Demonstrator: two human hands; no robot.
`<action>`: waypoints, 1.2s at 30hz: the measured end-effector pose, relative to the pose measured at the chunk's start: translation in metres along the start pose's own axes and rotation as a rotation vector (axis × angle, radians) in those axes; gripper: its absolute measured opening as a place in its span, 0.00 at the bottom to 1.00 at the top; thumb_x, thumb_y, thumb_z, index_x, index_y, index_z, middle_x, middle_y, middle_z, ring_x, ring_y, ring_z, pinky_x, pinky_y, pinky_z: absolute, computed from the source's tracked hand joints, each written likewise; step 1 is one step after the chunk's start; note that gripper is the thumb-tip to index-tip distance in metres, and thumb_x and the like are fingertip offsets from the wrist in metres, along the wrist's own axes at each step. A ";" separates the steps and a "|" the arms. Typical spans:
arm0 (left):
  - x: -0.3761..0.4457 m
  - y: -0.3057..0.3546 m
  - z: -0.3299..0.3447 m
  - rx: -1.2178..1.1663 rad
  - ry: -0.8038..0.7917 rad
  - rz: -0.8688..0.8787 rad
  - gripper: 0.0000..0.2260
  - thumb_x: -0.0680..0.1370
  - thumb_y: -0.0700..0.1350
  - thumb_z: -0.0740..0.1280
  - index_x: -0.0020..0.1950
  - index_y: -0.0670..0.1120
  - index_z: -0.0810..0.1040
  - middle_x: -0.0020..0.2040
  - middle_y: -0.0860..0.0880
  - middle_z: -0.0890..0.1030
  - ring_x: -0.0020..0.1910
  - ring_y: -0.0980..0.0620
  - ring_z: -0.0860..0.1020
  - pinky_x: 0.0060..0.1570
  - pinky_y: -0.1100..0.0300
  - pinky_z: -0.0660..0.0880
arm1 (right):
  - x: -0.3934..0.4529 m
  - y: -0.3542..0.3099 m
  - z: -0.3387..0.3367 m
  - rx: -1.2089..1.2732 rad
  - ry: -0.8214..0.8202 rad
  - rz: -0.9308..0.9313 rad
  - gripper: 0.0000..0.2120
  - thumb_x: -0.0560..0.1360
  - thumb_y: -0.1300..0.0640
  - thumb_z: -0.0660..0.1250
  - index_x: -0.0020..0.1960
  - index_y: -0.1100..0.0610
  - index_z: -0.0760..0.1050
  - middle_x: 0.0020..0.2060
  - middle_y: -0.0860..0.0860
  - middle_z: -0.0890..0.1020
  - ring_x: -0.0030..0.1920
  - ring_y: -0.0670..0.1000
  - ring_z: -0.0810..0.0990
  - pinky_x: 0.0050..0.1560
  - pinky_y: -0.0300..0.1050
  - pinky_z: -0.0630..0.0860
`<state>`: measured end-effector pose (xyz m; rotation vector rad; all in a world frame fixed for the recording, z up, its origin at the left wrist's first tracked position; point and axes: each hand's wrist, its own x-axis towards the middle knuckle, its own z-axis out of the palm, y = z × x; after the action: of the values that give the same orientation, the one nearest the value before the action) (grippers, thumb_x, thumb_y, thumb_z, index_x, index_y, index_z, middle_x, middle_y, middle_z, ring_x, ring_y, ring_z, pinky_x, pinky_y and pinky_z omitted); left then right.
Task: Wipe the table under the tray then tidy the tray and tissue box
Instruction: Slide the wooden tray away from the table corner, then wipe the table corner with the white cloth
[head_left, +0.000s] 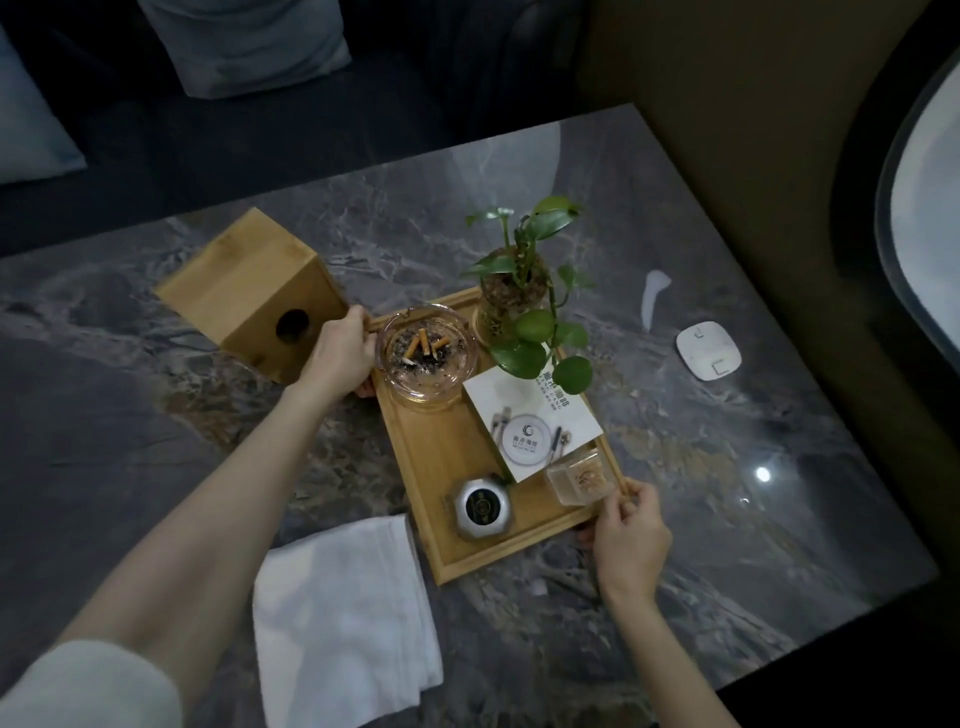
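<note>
A wooden tray (441, 457) lies at an angle in the middle of the grey marble table (727, 415). On it stand a glass ashtray (426, 353) with cigarette butts, a potted plant (524, 291), a white card (535, 421), a round silver device (482, 506) and a clear toothpick box (579, 478). My left hand (337, 353) grips the tray's far left corner. My right hand (628, 530) grips its near right corner. The wooden tissue box (244, 296) stands left of the tray, close to my left hand. A folded white cloth (343, 618) lies on the table near the tray's front corner.
A white square coaster-like object (709, 351) lies on the table at the right. A dark sofa with grey cushions (244, 47) runs behind the table. The table's right edge meets a brown wall, and its near edge is at the lower right.
</note>
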<state>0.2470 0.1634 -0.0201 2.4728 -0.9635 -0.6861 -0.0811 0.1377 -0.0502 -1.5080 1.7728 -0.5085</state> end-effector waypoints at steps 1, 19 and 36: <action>0.001 -0.001 0.002 0.002 0.003 0.002 0.07 0.78 0.42 0.58 0.47 0.38 0.69 0.42 0.36 0.78 0.38 0.38 0.77 0.39 0.43 0.76 | 0.000 0.001 -0.001 -0.003 -0.001 0.004 0.01 0.77 0.54 0.60 0.46 0.51 0.69 0.33 0.55 0.83 0.31 0.58 0.82 0.35 0.61 0.80; -0.034 0.009 0.003 -0.253 -0.013 -0.152 0.18 0.80 0.46 0.54 0.70 0.46 0.61 0.51 0.43 0.75 0.33 0.48 0.78 0.37 0.53 0.77 | 0.017 -0.014 -0.032 -0.238 -0.285 -0.094 0.08 0.77 0.52 0.57 0.45 0.55 0.70 0.36 0.57 0.82 0.37 0.61 0.81 0.39 0.56 0.79; -0.267 -0.078 0.038 -0.173 0.427 -0.238 0.16 0.75 0.44 0.61 0.60 0.38 0.74 0.59 0.38 0.75 0.58 0.39 0.72 0.59 0.47 0.68 | -0.127 -0.098 0.009 -0.388 -0.703 -0.945 0.14 0.78 0.59 0.57 0.63 0.58 0.71 0.59 0.55 0.77 0.60 0.54 0.73 0.56 0.46 0.71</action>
<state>0.0935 0.3984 -0.0112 2.4538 -0.4374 -0.2729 -0.0048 0.2379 0.0494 -2.3934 0.5645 -0.0157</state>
